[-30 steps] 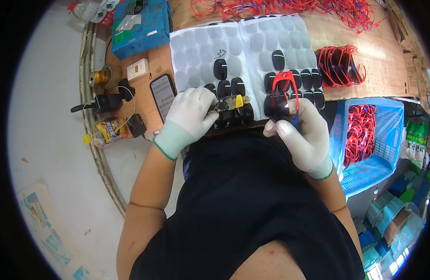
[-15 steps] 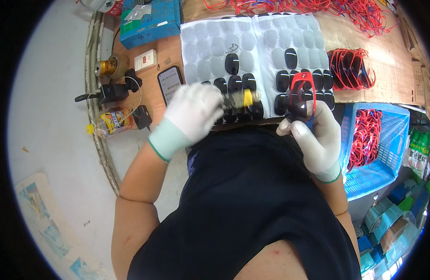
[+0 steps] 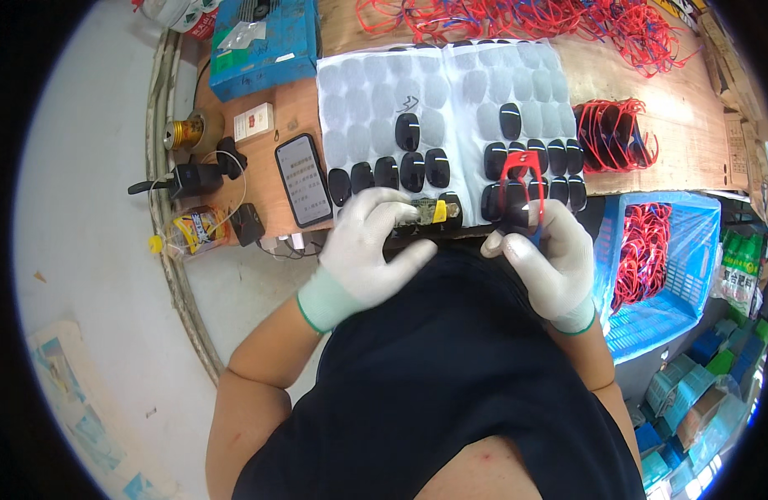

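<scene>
A blue basket (image 3: 692,275) at the tabletop's right edge holds red glasses frames. The right hand (image 3: 550,258) pinches one red frame (image 3: 521,179) upright over dark lenses (image 3: 530,158). The left hand (image 3: 371,246), fingers curled, grips a small yellow-tipped tool (image 3: 430,211).

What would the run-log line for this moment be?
left hand: gloved, on small yellow-tipped tool | right hand: gloved, holds red glasses frame | below: white lens sheet with dark lenses | blue basket at right
</scene>
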